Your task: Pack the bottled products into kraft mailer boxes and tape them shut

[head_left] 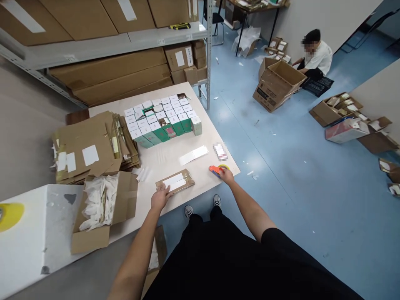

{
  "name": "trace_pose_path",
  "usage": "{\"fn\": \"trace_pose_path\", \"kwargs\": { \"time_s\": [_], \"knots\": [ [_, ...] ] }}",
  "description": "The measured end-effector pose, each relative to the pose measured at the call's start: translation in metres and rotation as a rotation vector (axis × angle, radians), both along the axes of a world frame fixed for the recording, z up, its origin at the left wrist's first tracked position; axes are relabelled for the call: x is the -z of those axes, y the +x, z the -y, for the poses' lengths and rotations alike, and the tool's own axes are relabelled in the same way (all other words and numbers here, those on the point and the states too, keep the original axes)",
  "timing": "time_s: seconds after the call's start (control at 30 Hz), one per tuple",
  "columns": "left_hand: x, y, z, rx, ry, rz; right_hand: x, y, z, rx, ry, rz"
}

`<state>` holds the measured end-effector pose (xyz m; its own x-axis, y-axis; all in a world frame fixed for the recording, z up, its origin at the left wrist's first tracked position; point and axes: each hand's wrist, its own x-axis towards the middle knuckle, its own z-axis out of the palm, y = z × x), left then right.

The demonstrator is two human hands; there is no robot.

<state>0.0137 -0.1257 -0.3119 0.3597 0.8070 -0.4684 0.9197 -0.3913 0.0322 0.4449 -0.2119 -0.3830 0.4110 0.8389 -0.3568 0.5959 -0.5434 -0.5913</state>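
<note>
My left hand [160,196] rests with its fingers spread on the near end of a small brown cardboard package [175,182] with a white label, lying on the white table [175,156]. My right hand [226,175] is at the table's front right corner, closed on an orange tape dispenser [216,169] with a yellowish roll. A white paper strip [193,155] lies between the package and a block of several small green-and-white boxes [162,118].
A stack of flattened cardboard [90,146] lies at the table's left. An open carton of white plastic bags [100,206] sits near me. Shelving with large cartons [109,71] stands behind. A person [314,56] sits on the blue floor among open boxes [275,83].
</note>
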Motion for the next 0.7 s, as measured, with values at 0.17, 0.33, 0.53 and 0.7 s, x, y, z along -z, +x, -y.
{"fn": "trace_pose_path", "kwargs": {
  "time_s": [0.17, 0.33, 0.53, 0.7],
  "knots": [
    [-0.002, 0.017, 0.0, -0.014, -0.019, -0.023, 0.024, -0.006, -0.009, -0.152, -0.147, 0.019],
    [-0.005, 0.02, -0.003, -0.009, -0.068, -0.049, 0.032, -0.021, -0.028, -0.108, -0.242, 0.106],
    [-0.009, 0.027, 0.003, -0.074, -0.088, -0.025, 0.006, -0.026, -0.033, -0.028, -0.03, -0.251],
    [-0.007, 0.029, 0.004, -0.085, -0.096, -0.004, -0.041, -0.077, -0.046, -0.305, 0.23, -0.734]
  ]
}}
